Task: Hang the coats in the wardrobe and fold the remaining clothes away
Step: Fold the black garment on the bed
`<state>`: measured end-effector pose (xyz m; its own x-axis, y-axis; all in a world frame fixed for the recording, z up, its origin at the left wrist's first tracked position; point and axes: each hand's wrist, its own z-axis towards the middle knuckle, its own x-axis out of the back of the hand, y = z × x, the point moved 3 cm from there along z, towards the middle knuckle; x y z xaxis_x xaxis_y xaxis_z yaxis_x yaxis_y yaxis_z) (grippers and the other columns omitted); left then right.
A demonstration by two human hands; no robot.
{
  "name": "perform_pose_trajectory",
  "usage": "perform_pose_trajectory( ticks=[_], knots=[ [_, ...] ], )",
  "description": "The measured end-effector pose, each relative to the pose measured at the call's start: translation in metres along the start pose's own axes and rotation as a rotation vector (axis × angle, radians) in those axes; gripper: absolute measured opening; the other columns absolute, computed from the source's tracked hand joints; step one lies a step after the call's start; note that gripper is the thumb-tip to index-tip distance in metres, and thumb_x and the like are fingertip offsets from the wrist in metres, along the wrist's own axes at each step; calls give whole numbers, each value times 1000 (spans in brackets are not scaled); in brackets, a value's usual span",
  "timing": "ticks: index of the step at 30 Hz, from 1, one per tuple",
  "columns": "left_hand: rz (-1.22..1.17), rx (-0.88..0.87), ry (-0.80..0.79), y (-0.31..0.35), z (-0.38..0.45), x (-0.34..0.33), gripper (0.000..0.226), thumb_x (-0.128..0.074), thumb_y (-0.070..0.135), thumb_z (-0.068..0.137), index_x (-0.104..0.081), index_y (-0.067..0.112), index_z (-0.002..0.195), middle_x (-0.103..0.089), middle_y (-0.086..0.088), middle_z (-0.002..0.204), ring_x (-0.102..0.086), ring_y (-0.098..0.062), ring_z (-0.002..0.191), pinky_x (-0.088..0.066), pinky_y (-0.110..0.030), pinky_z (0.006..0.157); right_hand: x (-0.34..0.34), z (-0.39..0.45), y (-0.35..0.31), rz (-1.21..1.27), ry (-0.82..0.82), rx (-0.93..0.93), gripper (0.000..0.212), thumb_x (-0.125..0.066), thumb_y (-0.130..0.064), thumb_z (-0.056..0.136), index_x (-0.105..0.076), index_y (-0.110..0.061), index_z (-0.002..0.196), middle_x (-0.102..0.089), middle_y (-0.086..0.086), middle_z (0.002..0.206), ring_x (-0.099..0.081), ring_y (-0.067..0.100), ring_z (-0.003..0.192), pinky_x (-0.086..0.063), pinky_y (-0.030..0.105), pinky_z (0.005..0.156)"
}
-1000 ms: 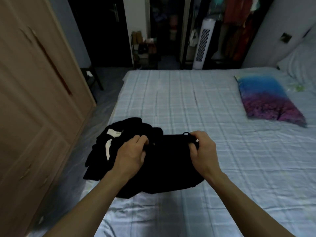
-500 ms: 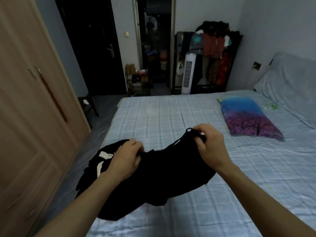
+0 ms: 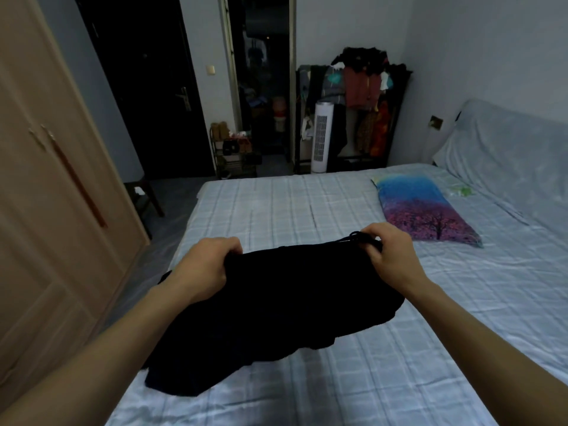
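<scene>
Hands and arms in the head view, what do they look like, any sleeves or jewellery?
Both forearms are bare right to the frame's lower edge; no sleeve shows. The left hand and right hand wear no gloves, and no watch, bracelet or ring is visible.

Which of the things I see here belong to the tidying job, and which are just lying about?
Part of the job:
- black garment, gripped by the left hand and right hand
- wardrobe, doors closed
- bed

Just lying about:
- colourful pillow
- white tower fan
- shoe rack

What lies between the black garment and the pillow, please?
In the head view, only bare checked sheet separates the black garment from the pillow.
</scene>
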<state>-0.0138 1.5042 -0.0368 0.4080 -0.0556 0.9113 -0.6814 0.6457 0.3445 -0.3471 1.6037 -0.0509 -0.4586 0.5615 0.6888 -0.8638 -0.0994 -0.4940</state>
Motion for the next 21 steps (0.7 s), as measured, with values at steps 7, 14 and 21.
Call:
perform_pose_trajectory(
  ticks=[7, 14, 21],
  knots=[
    [-112, -52, 10, -21, 2, 52, 49, -47, -13, 80, -52, 31, 101, -64, 4, 100, -61, -9, 81, -49, -28, 71, -16, 19, -9, 9, -57, -47, 10, -64, 1, 86, -66, -6, 92, -63, 9, 85, -58, 25, 82, -42, 32, 74],
    [-19, -443, -76, -8, -22, 64, 31, -38, 0, 84, -54, 27, 82, -49, 4, 126, -53, 7, 85, -37, -10, 75, -46, 24, -15, 217, -73, -232, 9, -56, -5, 95, -59, -13, 92, -65, 1, 81, -60, 15, 77, -41, 18, 66],
    [-3, -333, -155, -26, -25, 62, 47, -77, 64, 70, -62, 32, 101, -50, 22, 101, -53, -1, 94, -45, -16, 81, -50, 30, -24, 221, -47, -251, 11, -57, -7, 94, -60, -17, 91, -64, -5, 80, -58, 2, 77, -40, 10, 63]
  ],
)
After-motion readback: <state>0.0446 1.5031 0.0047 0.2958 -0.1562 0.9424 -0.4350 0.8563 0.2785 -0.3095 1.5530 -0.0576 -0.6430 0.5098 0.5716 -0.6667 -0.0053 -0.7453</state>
